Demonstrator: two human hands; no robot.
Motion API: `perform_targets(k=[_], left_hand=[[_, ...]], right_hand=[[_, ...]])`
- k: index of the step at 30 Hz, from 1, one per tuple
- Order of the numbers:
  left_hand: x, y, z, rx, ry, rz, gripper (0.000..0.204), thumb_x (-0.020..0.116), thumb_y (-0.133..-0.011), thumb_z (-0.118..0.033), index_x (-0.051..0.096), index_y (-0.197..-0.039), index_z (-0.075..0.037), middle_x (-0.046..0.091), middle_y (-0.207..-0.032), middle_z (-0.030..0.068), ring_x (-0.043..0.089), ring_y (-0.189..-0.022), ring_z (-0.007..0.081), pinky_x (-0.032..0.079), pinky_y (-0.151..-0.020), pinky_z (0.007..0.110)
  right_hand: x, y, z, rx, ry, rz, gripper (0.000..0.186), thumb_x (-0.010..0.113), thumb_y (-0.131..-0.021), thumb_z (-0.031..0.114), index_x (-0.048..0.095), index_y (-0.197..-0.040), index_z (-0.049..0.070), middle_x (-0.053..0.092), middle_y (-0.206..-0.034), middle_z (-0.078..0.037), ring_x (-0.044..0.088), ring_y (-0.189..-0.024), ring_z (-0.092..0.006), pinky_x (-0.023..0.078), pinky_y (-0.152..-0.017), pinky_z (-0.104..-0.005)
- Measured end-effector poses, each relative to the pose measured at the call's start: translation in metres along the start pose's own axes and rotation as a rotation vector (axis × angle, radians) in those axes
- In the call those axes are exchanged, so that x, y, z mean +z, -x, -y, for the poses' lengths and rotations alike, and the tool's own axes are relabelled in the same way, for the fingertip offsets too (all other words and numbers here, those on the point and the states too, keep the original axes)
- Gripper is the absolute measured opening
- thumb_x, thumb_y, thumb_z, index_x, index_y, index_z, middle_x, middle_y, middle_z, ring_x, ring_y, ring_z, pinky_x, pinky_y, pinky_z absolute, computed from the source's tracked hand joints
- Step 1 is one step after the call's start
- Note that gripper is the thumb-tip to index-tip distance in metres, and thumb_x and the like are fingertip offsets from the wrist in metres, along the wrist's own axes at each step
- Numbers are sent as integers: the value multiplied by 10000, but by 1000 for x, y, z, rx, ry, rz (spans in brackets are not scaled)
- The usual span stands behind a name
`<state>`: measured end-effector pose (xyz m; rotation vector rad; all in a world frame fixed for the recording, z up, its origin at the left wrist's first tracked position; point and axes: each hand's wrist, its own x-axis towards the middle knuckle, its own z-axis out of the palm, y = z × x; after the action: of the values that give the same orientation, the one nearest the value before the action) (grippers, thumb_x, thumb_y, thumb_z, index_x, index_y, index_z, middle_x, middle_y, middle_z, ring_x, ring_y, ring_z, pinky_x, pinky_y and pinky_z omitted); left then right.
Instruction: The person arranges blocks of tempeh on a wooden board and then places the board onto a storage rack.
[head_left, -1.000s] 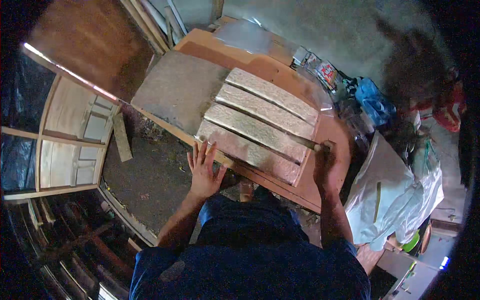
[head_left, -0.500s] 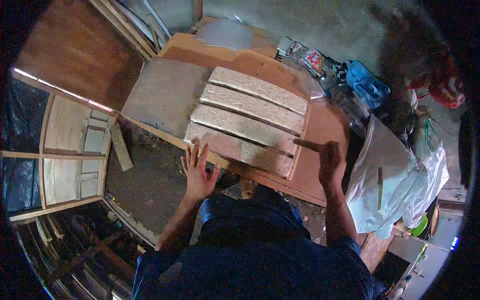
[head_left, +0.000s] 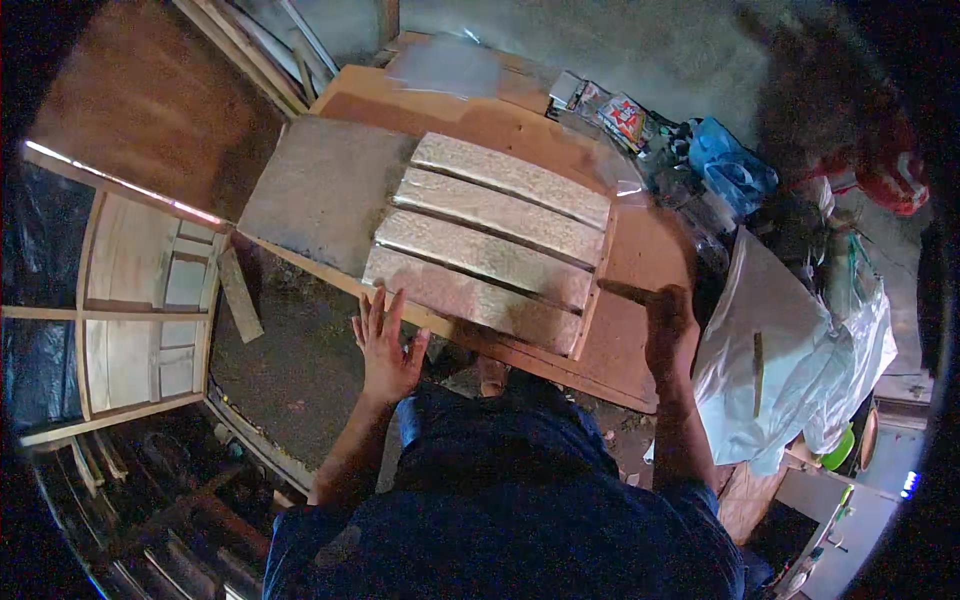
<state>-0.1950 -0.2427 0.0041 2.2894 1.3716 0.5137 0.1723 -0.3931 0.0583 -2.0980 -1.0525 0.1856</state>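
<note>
Several long pale, rough-textured strips lie side by side with narrow dark gaps between them, on an orange-brown board. A thin wooden strip runs along their right ends. My left hand is open, fingers spread, its fingertips at the near left corner of the nearest strip. To the right of the strips, my right hand hovers over or rests on the board. Its index finger stretches left toward the strips' ends, while the other fingers look curled and are partly in shadow. I see nothing held in either hand.
A flat grey-brown panel lies left of the strips. Clear plastic film sits at the far edge. Rightward are a blue plastic bag, and white sheeting with a thin stick on it. A wooden frame stands at left.
The view has shifted slightly, so the strips and board sit a little further left. My right index finger has moved slightly away from the strips' ends; my left hand stays at the near corner.
</note>
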Motion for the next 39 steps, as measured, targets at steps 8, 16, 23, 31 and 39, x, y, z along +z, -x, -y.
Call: perform_targets(k=[8,16,23,31,39], left_hand=[[-3,11,8,-46,-19,-21,674,568,-924,-430,343,-1490,-143,270,-1531,216,140,-1436,484,101,-1118,651],[-9,22,17,-111,-9,-56,671,569,-923,-432,347,-1487,-144,282,-1521,217,144,-1435,481,129,-1115,649],[-10,31,30,-147,-10,-70,678,585,-918,-425,344,-1488,-148,278,-1522,221,152,-1432,483,129,-1124,638],[-15,36,42,-176,-7,-79,686,621,-902,-391,350,-1481,-145,281,-1524,207,162,-1428,483,129,-1135,624],[-22,39,55,-246,12,-97,704,644,-882,-371,350,-1480,-143,280,-1524,211,146,-1441,462,122,-1141,617]], right_hand=[[19,-41,11,-76,46,-97,87,584,-922,126,554,-962,54,616,-882,-159,588,-858,-344,467,-769,-398],[36,-57,95,-343,123,-39,231,570,-961,185,595,-1068,-18,655,-995,-187,643,-940,-297,489,-852,-396],[103,-71,73,-391,-60,-50,233,609,-948,197,542,-1116,50,662,-862,-183,668,-776,-307,519,-701,-393],[135,-86,106,-427,-51,188,227,620,-937,183,528,-1106,62,648,-904,-221,669,-810,-386,523,-685,-436],[166,-97,141,-542,-43,64,241,604,-942,208,529,-1122,67,671,-909,-187,669,-813,-377,528,-684,-439]])
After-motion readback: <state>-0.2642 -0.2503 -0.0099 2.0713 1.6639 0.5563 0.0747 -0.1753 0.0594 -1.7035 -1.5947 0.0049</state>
